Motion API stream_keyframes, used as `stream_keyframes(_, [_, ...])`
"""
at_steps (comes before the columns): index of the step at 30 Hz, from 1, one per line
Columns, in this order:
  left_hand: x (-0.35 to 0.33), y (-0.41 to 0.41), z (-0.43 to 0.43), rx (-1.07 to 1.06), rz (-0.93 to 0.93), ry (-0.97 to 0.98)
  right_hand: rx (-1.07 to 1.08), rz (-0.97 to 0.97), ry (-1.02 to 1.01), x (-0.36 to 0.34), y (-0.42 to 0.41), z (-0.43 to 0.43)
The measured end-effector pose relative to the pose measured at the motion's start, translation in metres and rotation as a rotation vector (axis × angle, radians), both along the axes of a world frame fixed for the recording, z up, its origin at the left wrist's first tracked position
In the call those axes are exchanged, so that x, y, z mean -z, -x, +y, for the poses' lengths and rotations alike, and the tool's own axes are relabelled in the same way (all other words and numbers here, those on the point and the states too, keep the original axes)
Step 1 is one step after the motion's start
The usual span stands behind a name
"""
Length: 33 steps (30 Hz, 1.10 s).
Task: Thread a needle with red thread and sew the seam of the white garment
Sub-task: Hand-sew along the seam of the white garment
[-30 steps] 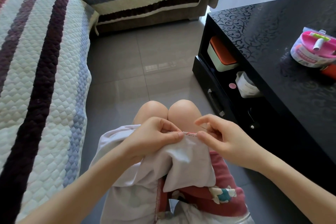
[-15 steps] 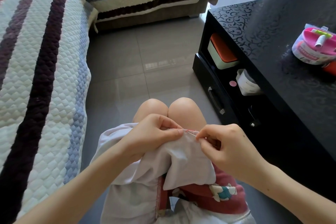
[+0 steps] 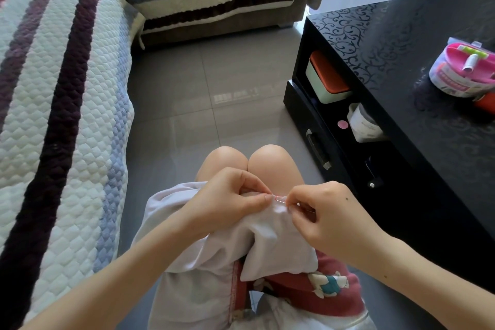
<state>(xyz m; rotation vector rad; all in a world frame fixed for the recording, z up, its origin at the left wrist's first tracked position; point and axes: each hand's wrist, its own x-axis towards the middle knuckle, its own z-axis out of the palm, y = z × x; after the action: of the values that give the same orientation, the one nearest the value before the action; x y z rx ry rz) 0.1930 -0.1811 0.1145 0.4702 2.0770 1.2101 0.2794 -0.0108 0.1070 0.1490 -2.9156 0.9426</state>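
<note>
- The white cotton garment (image 3: 270, 238) lies over the person's lap at 6 o'clock in the view, and its loose folds hang off both thighs. A dark pink cloth (image 3: 332, 270) with a cartoon print shows beneath it.
- The left hand (image 3: 227, 203) pinches the garment's upper seam edge between thumb and forefinger.
- The right hand (image 3: 332, 220) sits at 3 o'clock of the left, almost touching it. Its thumb and forefinger are clamped on the thin silver needle (image 3: 280, 198), which lies along the seam in the small gap between the hands.
- A short run of red thread (image 3: 276, 195) stitches marks that seam edge.
- The bare knees (image 3: 249, 161) are pressed together at 12 o'clock of the hands.
- Beyond them the grey tiled floor (image 3: 214, 83) gives an open lane toward 12 o'clock.
- A striped quilted sofa cover (image 3: 53, 115) bounds the lane at 9 o'clock, its rounded edge dropping near the left forearm.
- A glossy black low table (image 3: 401, 48) with a scroll pattern bounds it at 3 o'clock, its front edge close beside the right forearm.
- The table's open shelf holds a pale green box with an orange lid (image 3: 326, 80) and a white jar (image 3: 364, 123) whose label is too blurred to read.
- On the tabletop at 2 o'clock stands a round pink-topped plastic tub (image 3: 463, 72). The print on its label band is too small to read.
</note>
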Motion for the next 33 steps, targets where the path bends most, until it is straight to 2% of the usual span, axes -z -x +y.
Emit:
stream_keyframes(5, [-0.001,-0.003,0.003,0.025,0.028,-0.021,-0.025,-0.007,-0.003,-0.003,0.005,-0.005])
stream_keyframes(12, [0.002,0.0,0.0,-0.017,-0.047,0.05,0.069,-0.056,0.208,-0.002,-0.002,0.003])
stream_keyframes(21, [0.002,0.003,-0.001,0.019,-0.242,-0.038,0.138,-0.269,0.623,-0.005,-0.002,0.013])
stream_keyframes(28, [0.002,0.005,-0.001,0.043,-0.393,-0.162,0.128,-0.395,0.795,-0.013,-0.001,0.018])
stream_keyframes(33, [0.001,0.005,-0.001,0.033,-0.469,-0.24,0.098,-0.38,0.87,-0.012,-0.002,0.017])
